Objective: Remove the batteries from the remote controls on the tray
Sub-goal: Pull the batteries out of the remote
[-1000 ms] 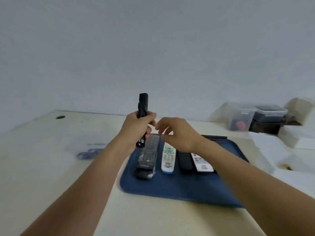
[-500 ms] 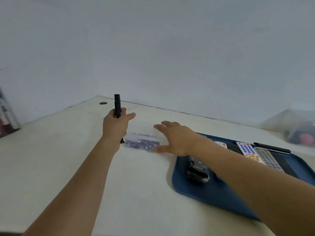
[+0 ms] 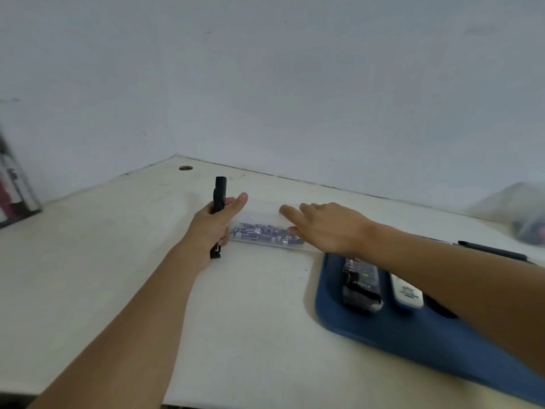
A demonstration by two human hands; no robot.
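Table [image 3: 118, 276] of pale colour carries everything here and reaches out to the wall. Below and to the right of the right hand lies the blue tray [image 3: 398, 332], with a black remote [image 3: 358, 286] wrapped in clear film and a white remote [image 3: 408, 292] beside it; more remotes on it are hidden under the right forearm. Between the two hands rests a clear plastic bag [image 3: 265, 222] with a heap of dark batteries [image 3: 262, 233] inside.

The left hand [image 3: 213, 225] is closed around a slim black remote [image 3: 218, 202], which it holds upright, thumb stretched toward the bag. The right hand [image 3: 327, 225] is spread flat, palm down, and its fingertips [image 3: 287, 212] touch or almost touch the top of the bag; if it holds a battery under the palm, this cannot be told.

The person is probably putting a removed battery into the bag, or opening the bag for it. The risk is that the soft bag slides or its mouth collapses under the flat hand, so batteries roll out on the table. Also the upright remote is held by one hand only, so its remaining cells could drop if the back is open.
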